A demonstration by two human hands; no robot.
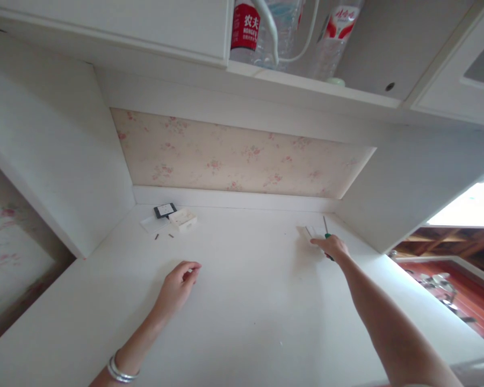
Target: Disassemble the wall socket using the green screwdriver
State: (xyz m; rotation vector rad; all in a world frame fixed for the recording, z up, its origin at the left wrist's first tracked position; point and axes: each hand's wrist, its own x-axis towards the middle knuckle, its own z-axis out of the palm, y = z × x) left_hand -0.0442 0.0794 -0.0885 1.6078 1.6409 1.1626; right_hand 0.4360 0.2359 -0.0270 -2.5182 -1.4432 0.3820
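Note:
My left hand point(180, 284) hovers over the white tabletop point(242, 322), thumb and forefinger pinched together; whatever may be between them is too small to make out. At the far right of the tabletop, my right hand point(335, 248) is closed around a screwdriver point(327, 235) with a green and black handle, its thin shaft pointing toward the back. A finger or thumb of that hand reaches to a small white flat piece point(309, 231); whether it grips the piece I cannot tell. An open white box point(182, 219) lies beyond my left hand, with two small dark pieces point(171, 235) before it.
Beside the box are a dark device with a pale face point(165, 210) and a clear sheet point(151, 224). White side panels point(52, 145) flank the tabletop. Overhead, an open cabinet shelf point(362, 97) holds plastic bottles point(332, 40) and a white hose point(271, 29).

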